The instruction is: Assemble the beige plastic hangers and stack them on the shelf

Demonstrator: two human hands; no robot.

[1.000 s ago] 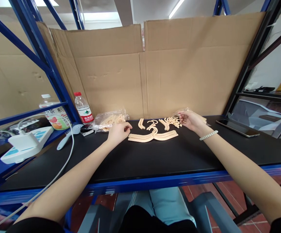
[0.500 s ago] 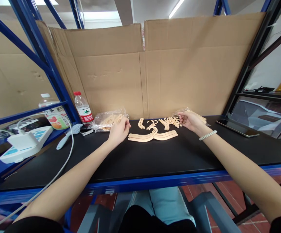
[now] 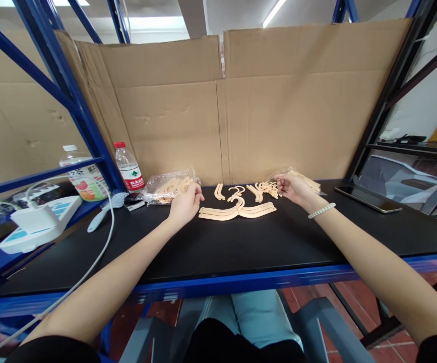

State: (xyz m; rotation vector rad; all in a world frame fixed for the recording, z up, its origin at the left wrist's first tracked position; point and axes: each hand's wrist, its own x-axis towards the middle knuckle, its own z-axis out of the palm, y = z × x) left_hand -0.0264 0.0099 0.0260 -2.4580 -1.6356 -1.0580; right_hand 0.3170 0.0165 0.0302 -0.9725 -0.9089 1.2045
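Observation:
My left hand [image 3: 186, 202] rests on the black tabletop with its fingers curled together, and I see nothing in it. It lies between a clear plastic bag of pale wooden pieces [image 3: 165, 188] and the left end of some curved wooden strips [image 3: 218, 214]. These strips spread to both sides of a hook-shaped wooden piece [image 3: 238, 202], like a clothes hanger. My right hand [image 3: 294, 188] is loosely bent, thumb and fingers apart, beside a pile of small wooden pieces [image 3: 269, 188]. Whether its fingertips touch the pile I cannot tell. Behind it lies another plastic bag [image 3: 307, 181], partly hidden.
Two short curved pieces [image 3: 219, 192] lie near the cardboard wall [image 3: 165, 116]. At left are a water bottle [image 3: 129, 169], a hairbrush [image 3: 107, 209], a power strip [image 3: 40, 227] and a white cable [image 3: 105, 247] crossing the table. A phone [image 3: 368, 198] lies at right.

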